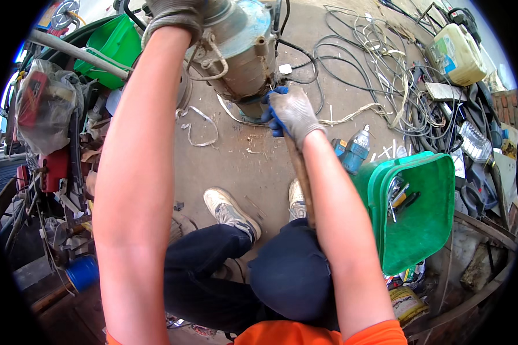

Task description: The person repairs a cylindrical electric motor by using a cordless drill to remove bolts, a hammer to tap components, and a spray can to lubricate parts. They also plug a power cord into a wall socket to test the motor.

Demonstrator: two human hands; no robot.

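Observation:
A worn grey metal motor or pump body [242, 57] with flaking pale-blue paint stands upright on the floor in front of me. My left hand [175, 12], in a grey knit glove, is at its upper left by the top edge of the picture; its fingers are cut off from sight. At the lower right side of the body, my right hand [293, 112], in a grey glove with blue fingers, is closed around a long brown wooden handle [301, 172]. The handle slants down toward my knee, and whatever is at its far end is hidden. A rope loop [216, 66] hangs on the body.
Right of my arm stands a green bucket [420, 230] with hand tools inside, near a blue-grey power drill [357, 150]. Tangled cables [380, 80] and a pale jerrycan [457, 54] lie farther off. Left are another green bucket [106, 52] and bagged clutter [46, 103].

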